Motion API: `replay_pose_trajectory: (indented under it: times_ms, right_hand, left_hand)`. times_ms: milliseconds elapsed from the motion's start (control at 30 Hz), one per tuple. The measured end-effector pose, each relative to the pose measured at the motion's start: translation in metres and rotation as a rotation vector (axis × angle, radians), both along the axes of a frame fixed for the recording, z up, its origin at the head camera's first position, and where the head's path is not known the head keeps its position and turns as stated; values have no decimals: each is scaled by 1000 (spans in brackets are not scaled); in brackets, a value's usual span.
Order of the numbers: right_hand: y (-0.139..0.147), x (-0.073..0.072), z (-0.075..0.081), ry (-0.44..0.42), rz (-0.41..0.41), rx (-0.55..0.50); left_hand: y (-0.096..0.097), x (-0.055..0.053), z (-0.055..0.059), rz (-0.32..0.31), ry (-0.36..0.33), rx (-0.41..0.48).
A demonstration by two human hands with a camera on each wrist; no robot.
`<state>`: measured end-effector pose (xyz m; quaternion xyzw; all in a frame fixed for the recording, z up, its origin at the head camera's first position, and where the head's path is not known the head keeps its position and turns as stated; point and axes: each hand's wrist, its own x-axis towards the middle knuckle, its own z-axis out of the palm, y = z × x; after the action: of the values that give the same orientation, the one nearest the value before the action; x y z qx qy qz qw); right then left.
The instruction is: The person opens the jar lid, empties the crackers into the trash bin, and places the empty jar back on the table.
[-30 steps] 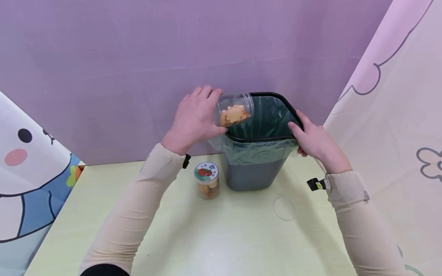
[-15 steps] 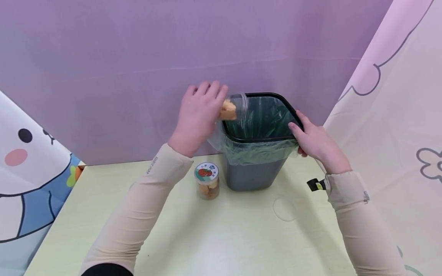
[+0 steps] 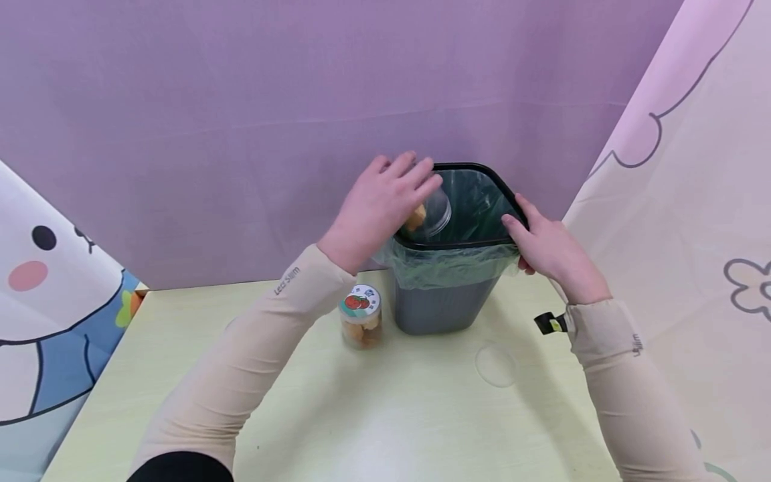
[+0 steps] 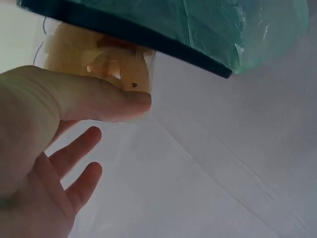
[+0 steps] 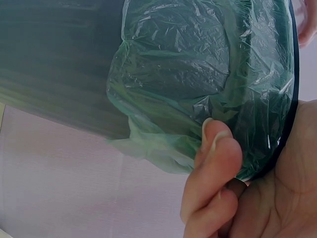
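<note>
My left hand (image 3: pixel 385 204) grips a clear plastic jar (image 3: pixel 441 213) at the left side of the trash can (image 3: pixel 442 301). The jar is tilted, its mouth pointing right and down over the can's opening. Light orange-brown pieces, like cookies, lie in the jar (image 4: pixel 69 49); thumb and fingers clasp its wall in the left wrist view. My right hand (image 3: pixel 551 251) holds the can's black rim on the right, thumb at the inside and fingers curled under the green bag (image 5: pixel 178 64) that lines the can and folds over its outside.
A second jar (image 3: pixel 360 318), upright with a tomato-picture lid and pieces inside, stands left of the can. A clear round ring or lid (image 3: pixel 496 365) lies flat on the pale table (image 3: pixel 385 415). A purple backdrop (image 3: pixel 241 134) rises behind.
My left hand has moved right and tipped the jar further, so its mouth now dips over the can. The right hand, the can and the second jar stay where they were.
</note>
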<state>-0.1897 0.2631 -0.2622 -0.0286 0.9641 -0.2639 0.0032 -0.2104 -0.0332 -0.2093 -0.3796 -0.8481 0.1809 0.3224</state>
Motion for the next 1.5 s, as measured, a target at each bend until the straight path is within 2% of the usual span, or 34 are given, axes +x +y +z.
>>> replay_pose_trajectory:
  times_ms: [67,267,467,600,700,900,1000,1100,1167,1267,1333,1367,1433,1500]
  right_hand:
    - [0,0,0,1,2,4]
    - [-1,0,0,-7,1,11]
    - [-1,0,0,-5,-2,-4]
    - [-2,0,0,-1,-2,-10]
    - [-4,0,0,1,0,-9]
    - [-5,-1,-1,3,1,-17]
    - [-5,-1,-1,5,2,-18]
    - [-6,-1,-1,5,0,-21]
    - [-6,0,-1,5,-3,-22]
    - [-6,0,-2,7,-4,-20]
    - [-6,0,-2,5,-5,-23]
    - [-6,0,-2,5,-4,-24]
    - [-6,0,-2,6,-4,-26]
    - [-5,0,-2,10,-7,-31]
  left_hand:
    - [2,0,-2,-16,-1,-35]
    - [7,-2,-5,-86,-68,-112]
    - [5,-3,-4,-127,-72,-85]
    - [-2,-4,0,-145,-144,26]
    - [-9,-7,7,-120,-288,189]
    - [-21,-14,17,28,-700,523]
    - [-26,-16,16,56,-927,685]
    - [-29,-17,12,38,-1160,857]
    - [-30,-19,8,-5,-1302,974]
    - [-30,-21,3,-93,-1469,1141]
    - [-30,-21,2,-117,-1529,1221]
    - [-29,-20,2,-112,-1533,1242]
    - [-28,-18,4,-102,-1492,1224]
    - [-26,-16,7,-37,-1400,1152]
